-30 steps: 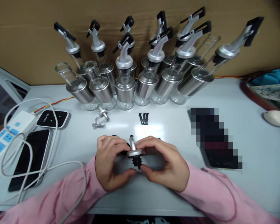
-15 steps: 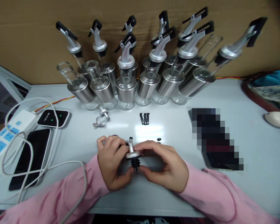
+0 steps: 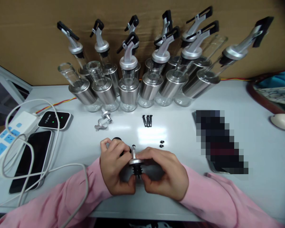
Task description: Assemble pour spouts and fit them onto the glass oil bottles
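Pinching the bottle pourer [image 3: 136, 161] between curled fingers and thumbs, the left hand [image 3: 114, 166] and right hand [image 3: 167, 172] grip it from both sides, spout up, black ribbed stopper down, above the near-middle of the tabletop [image 3: 180, 198]. Uneven thumb pressure near the stopper's tip could tilt the pourer or make it slip out. A sweep of the right fingers could scatter the two tiny black parts [image 3: 161, 144] just beyond them; the three black levers [image 3: 147, 121] lie farther off. The white cable [image 3: 86, 180] crosses the left sleeve [image 3: 71, 186] and could snag if that arm pulls back. The near edge is close to the wrists, so a dropped piece could roll over it. Lifting too far forward could knock the glass bottles [image 3: 129, 91] along the far edge; the roomier stretch runs rightward, toward the pixelated phone [image 3: 219, 142].
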Tool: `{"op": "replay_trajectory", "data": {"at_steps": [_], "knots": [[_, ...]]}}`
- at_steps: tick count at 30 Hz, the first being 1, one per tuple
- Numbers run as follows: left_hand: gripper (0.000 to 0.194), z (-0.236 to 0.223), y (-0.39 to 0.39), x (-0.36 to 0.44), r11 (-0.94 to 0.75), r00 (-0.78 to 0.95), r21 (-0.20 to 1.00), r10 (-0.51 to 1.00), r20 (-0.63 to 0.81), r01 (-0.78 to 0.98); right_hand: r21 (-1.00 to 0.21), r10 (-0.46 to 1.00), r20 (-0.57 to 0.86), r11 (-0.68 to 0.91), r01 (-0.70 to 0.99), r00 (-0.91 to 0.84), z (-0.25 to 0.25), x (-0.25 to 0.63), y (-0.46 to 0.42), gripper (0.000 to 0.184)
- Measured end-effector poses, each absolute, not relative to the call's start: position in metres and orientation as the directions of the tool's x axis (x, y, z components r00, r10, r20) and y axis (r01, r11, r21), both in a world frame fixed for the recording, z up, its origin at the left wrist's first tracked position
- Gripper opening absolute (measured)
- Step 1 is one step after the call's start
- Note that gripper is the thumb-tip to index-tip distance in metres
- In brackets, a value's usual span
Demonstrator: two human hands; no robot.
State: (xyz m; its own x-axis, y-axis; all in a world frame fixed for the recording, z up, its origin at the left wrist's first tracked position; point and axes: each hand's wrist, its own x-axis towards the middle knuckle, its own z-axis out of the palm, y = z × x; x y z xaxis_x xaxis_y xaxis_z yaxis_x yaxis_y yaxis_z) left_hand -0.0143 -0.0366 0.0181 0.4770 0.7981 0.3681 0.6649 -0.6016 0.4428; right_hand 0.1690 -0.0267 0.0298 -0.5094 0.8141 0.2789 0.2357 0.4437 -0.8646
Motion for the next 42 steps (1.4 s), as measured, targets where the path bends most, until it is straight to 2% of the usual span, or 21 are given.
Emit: {"op": "replay_trajectory", "data": {"at_steps": [10, 19, 25, 29, 34, 42], "knots": [[0.017, 0.015, -0.039, -0.006, -0.617, 0.42, 0.458, 0.78, 0.463, 0.641, -0.815, 0.794, 0.348, 0.519, 0.258, -0.498, 0.027, 0.165, -0.029, 0.019], [0.013, 0.015, -0.039, -0.006, -0.635, 0.433, 0.467, 0.767, 0.474, 0.615, -0.807, 0.78, 0.37, 0.539, 0.24, -0.505, 0.024, 0.165, -0.031, 0.019], [0.016, 0.014, -0.035, -0.009, -0.618, 0.388, 0.472, 0.776, 0.498, 0.629, -0.903, 0.852, 0.213, 0.358, 0.237, -0.477, 0.025, 0.168, -0.031, 0.029], [0.016, 0.015, -0.034, -0.012, -0.595, 0.369, 0.555, 0.801, 0.472, 0.581, -0.922, 0.877, 0.232, 0.336, 0.192, -0.421, 0.03, 0.169, -0.028, 0.03], [0.018, 0.017, -0.032, -0.012, -0.604, 0.365, 0.645, 0.797, 0.482, 0.467, -0.885, 0.871, 0.256, 0.385, 0.261, -0.418, 0.031, 0.169, -0.026, 0.026], [0.023, 0.019, -0.027, -0.019, -0.68, 0.479, 0.577, 0.731, 0.486, 0.452, -0.852, 0.847, 0.305, 0.447, 0.274, -0.435, 0.03, 0.168, -0.023, 0.021]]}}
